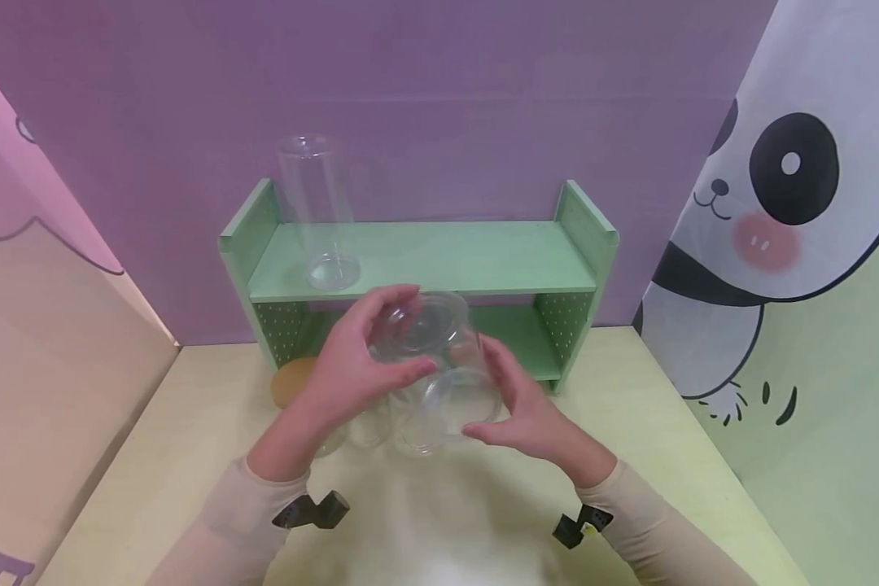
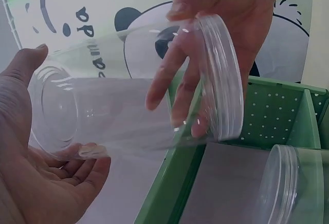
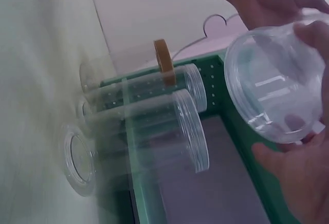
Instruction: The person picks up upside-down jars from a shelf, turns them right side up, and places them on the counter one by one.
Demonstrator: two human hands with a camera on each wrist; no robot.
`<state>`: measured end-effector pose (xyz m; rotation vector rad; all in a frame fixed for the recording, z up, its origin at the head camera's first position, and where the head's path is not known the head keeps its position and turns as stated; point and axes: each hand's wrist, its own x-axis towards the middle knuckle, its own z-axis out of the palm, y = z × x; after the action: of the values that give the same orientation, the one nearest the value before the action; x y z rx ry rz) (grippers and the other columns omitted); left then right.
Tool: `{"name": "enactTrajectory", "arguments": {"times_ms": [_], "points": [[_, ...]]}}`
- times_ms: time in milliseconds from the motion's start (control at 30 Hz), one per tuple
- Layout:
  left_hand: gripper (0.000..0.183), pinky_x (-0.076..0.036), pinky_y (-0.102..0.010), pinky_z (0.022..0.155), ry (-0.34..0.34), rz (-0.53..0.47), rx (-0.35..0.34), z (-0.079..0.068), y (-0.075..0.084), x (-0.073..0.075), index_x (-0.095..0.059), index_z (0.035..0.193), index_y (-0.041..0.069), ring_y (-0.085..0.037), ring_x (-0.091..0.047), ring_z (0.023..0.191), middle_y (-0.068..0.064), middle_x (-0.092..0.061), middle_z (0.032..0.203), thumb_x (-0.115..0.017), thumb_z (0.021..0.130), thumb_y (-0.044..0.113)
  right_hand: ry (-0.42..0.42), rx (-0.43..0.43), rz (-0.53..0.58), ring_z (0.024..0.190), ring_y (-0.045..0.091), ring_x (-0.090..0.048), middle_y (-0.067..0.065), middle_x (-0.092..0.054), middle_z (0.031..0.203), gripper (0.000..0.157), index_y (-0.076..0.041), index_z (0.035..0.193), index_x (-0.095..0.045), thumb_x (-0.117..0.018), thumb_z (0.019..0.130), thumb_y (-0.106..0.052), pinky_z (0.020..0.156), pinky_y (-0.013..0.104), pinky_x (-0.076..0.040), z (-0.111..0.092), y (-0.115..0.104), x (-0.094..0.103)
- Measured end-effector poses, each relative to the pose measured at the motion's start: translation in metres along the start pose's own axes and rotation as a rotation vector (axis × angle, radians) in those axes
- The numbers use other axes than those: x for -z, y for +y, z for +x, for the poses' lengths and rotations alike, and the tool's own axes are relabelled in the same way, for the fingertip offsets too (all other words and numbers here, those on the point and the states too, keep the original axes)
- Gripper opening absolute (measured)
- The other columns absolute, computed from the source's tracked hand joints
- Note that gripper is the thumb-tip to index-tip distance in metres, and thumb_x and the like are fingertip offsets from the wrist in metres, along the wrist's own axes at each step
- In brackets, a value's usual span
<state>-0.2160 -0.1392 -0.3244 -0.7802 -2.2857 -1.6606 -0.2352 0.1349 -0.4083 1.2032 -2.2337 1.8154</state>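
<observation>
In the head view a clear plastic jar (image 1: 428, 325) is held tilted in the air in front of the green shelf. My left hand (image 1: 362, 358) grips its base end, thumb on the near side. At the other end, my right hand (image 1: 516, 399) holds the wide ridged rim. The left wrist view shows the jar (image 2: 123, 95) lying across between both hands, with the fingers of the right hand (image 2: 205, 54) seen through its wall. In the right wrist view the jar (image 3: 275, 85) appears at the right, partly covered by fingers.
A two-tier green shelf (image 1: 439, 256) stands against the purple wall, with a tall clear jar (image 1: 315, 212) upright on its top board. More clear jars (image 3: 154, 131) stand on the table before it. One behind them has a tan lid (image 1: 291, 382).
</observation>
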Motion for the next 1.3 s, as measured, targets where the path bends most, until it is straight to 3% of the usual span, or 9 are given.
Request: {"name": "enactTrajectory", "arguments": {"times_ms": [100, 233, 400, 667, 900, 1033, 1133, 1233, 1300], "points": [[0.086, -0.04, -0.035, 0.129, 0.005, -0.01, -0.009, -0.002, -0.002, 0.003, -0.052, 0.161, 0.009, -0.02, -0.056, 0.146, -0.003, -0.06, 0.157, -0.095, 0.087, 0.013, 0.043, 0.063, 0.008, 0.146, 0.027, -0.051, 0.02, -0.053, 0.159, 0.102, -0.007, 0.169, -0.032, -0.086, 0.083, 0.003, 0.114, 0.037, -0.053, -0.001, 0.004, 0.008], [0.085, -0.041, -0.038, 0.128, 0.001, 0.001, -0.004, -0.006, -0.007, 0.006, -0.051, 0.161, 0.01, -0.02, -0.054, 0.147, -0.002, -0.059, 0.156, -0.093, 0.088, 0.015, 0.104, 0.132, 0.061, 0.145, 0.026, -0.054, 0.016, -0.056, 0.156, 0.097, 0.0, 0.166, -0.032, -0.088, 0.088, -0.012, 0.109, 0.041, -0.058, 0.0, 0.008, 0.017], [0.084, -0.045, -0.038, 0.126, -0.022, -0.007, -0.007, -0.013, -0.018, 0.009, -0.051, 0.161, 0.009, -0.024, -0.053, 0.142, -0.006, -0.057, 0.15, -0.091, 0.087, 0.012, 0.138, 0.18, 0.169, 0.142, 0.026, -0.059, 0.006, -0.059, 0.153, 0.089, -0.003, 0.161, -0.042, -0.091, 0.093, -0.034, 0.106, 0.04, -0.061, 0.003, 0.007, 0.024], [0.092, -0.049, -0.031, 0.121, -0.069, -0.021, -0.028, -0.024, -0.034, 0.016, -0.044, 0.168, 0.015, -0.026, -0.052, 0.138, -0.01, -0.054, 0.15, -0.09, 0.089, 0.007, 0.068, 0.038, 0.301, 0.137, 0.026, -0.063, 0.004, -0.062, 0.155, 0.07, -0.013, 0.156, -0.054, -0.087, 0.094, -0.019, 0.094, 0.039, -0.067, 0.004, 0.003, 0.034], [0.09, -0.052, -0.033, 0.119, -0.072, -0.049, -0.014, -0.032, -0.041, 0.02, -0.047, 0.163, 0.015, -0.037, -0.056, 0.135, -0.018, -0.056, 0.143, -0.091, 0.086, 0.002, -0.018, -0.005, 0.335, 0.147, 0.028, -0.054, 0.008, -0.055, 0.161, 0.085, -0.013, 0.165, -0.044, -0.087, 0.092, -0.01, 0.101, 0.041, -0.064, 0.006, -0.003, 0.036], [0.086, -0.052, -0.034, 0.118, -0.074, -0.061, 0.022, -0.035, -0.043, 0.022, -0.045, 0.161, 0.012, -0.042, -0.06, 0.134, -0.019, -0.056, 0.14, -0.089, 0.088, 0.005, -0.06, 0.059, 0.315, 0.15, 0.029, -0.05, 0.015, -0.049, 0.165, 0.101, -0.009, 0.17, -0.032, -0.094, 0.09, -0.015, 0.104, 0.038, -0.062, 0.009, -0.003, 0.038], [0.083, -0.051, -0.029, 0.118, -0.074, -0.055, 0.039, -0.037, -0.045, 0.023, -0.043, 0.159, 0.01, -0.037, -0.061, 0.134, -0.017, -0.057, 0.14, -0.088, 0.09, 0.008, -0.082, 0.113, 0.293, 0.152, 0.027, -0.048, 0.014, -0.047, 0.167, 0.108, -0.005, 0.172, -0.025, -0.094, 0.091, -0.018, 0.112, 0.038, -0.058, 0.011, -0.003, 0.041], [0.077, -0.051, -0.029, 0.118, -0.075, -0.049, 0.052, -0.039, -0.049, 0.021, -0.043, 0.155, 0.007, -0.034, -0.06, 0.134, -0.014, -0.06, 0.141, -0.086, 0.091, 0.01, -0.076, 0.155, 0.313, 0.155, 0.024, -0.045, 0.007, -0.046, 0.169, 0.105, -0.006, 0.173, -0.025, -0.092, 0.094, -0.019, 0.119, 0.036, -0.052, 0.013, -0.003, 0.044], [0.074, -0.052, -0.036, 0.119, -0.086, -0.039, 0.071, -0.041, -0.051, 0.018, -0.043, 0.153, 0.007, -0.036, -0.061, 0.137, -0.013, -0.061, 0.143, -0.086, 0.092, 0.011, -0.054, 0.182, 0.346, 0.155, 0.022, -0.044, 0.005, -0.046, 0.169, 0.102, -0.005, 0.173, -0.028, -0.091, 0.095, -0.023, 0.121, 0.033, -0.049, 0.015, -0.002, 0.045]]}}
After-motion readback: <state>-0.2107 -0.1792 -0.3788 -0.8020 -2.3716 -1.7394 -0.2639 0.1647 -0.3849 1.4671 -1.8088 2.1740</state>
